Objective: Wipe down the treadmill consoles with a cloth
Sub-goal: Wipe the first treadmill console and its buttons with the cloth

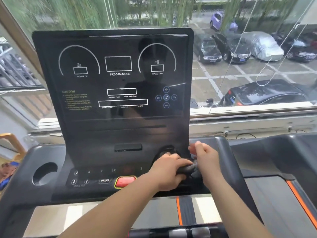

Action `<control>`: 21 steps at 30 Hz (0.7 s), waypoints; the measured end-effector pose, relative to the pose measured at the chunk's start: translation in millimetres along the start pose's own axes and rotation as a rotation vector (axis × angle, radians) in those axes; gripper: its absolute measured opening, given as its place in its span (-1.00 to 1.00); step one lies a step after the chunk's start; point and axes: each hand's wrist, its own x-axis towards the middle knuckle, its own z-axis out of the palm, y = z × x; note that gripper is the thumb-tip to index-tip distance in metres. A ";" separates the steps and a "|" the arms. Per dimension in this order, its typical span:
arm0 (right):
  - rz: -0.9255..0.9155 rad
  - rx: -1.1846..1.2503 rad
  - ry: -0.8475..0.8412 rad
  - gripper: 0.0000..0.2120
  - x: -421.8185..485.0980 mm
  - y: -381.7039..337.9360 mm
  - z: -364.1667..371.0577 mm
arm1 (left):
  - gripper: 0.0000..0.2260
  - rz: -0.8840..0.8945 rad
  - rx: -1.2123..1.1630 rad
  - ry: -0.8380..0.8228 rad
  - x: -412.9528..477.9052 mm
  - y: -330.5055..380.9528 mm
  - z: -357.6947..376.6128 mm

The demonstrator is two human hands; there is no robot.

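A black treadmill console [113,83] stands upright before me, its dark screen printed with white dials and boxes. Below it lies a button panel with a red stop button [125,181]. A dark grey cloth [188,170] is bunched at the panel's lower right. My left hand [167,170] grips the cloth from the left. My right hand [206,158] pinches its right end, fingers curled. Much of the cloth is hidden under both hands.
A round cup holder [44,174] sits in the left tray. A second treadmill [283,169] with an orange-edged belt stands at the right. A window [248,57] behind shows parked cars. A black handlebar [180,231] crosses the bottom edge.
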 end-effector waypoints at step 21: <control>-0.059 -0.158 0.040 -0.64 -139.2 28.0 46.6 | -0.83 -0.447 -1.380 -0.147 -149.2 -34.0 -29.3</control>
